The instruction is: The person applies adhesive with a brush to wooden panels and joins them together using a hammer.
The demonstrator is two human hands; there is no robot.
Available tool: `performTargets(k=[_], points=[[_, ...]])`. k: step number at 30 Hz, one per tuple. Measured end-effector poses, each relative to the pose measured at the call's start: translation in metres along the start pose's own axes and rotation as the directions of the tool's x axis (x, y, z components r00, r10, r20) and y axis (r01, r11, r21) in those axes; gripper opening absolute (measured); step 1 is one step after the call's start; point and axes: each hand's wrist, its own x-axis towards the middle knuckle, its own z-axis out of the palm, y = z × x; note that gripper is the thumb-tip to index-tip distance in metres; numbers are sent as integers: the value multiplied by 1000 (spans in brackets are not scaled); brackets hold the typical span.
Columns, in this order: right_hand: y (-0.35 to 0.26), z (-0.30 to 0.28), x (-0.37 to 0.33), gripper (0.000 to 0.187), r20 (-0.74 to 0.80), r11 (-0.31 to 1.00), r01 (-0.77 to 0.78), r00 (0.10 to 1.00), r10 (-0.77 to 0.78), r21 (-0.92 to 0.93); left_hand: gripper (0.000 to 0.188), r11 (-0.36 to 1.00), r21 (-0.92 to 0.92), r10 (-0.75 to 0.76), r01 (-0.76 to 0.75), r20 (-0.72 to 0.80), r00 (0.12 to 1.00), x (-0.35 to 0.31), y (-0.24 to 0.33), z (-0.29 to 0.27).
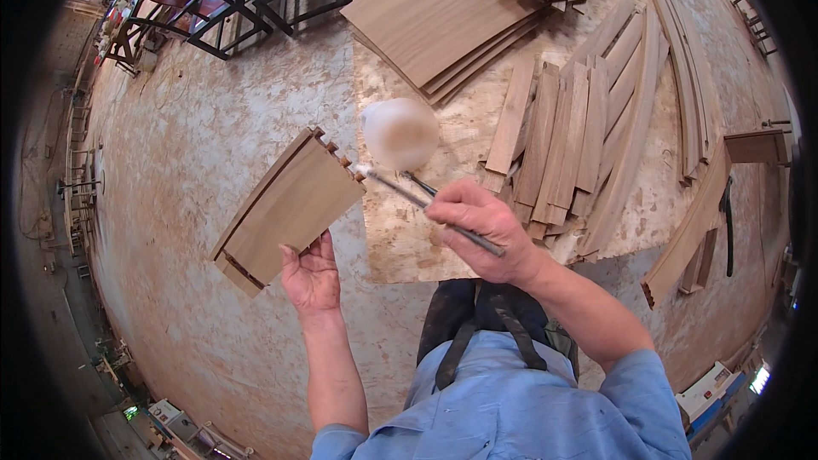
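Observation:
My left hand (313,277) grips the lower edge of a brown wooden drawer board (294,204), thumb on its face. The board is tilted, with cut joint teeth along its upper right end and a groove by its long left edge. My right hand (486,230) is closed around a thin grey stick (396,190). White paste, like glue, sits on the stick's tip, close beside the toothed end; whether they touch I cannot tell. Just beyond the stick stands a whitish tub (400,132), blurred, with tan contents. A dark thin tool (416,181) lies below the tub, partly behind my right hand.
A pale, stained worktable (400,247) spreads before me. Stacked wide panels (443,17) lie at the back, and several long wooden strips (562,128) are piled at the right. Dark chair frames (230,0) stand at the far left. Another toothed board (690,230) is at far right.

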Motion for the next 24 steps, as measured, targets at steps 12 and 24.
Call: performTargets(k=[12, 24], points=[[1, -9, 4, 28, -42, 1000, -13, 999, 12, -18, 37, 1000, 24, -4, 5, -54, 999, 3, 5, -6], [4, 0, 19, 24, -60, 1000, -25, 998, 26, 9, 41, 994, 111, 6, 9, -129, 992, 0, -1, -1]])
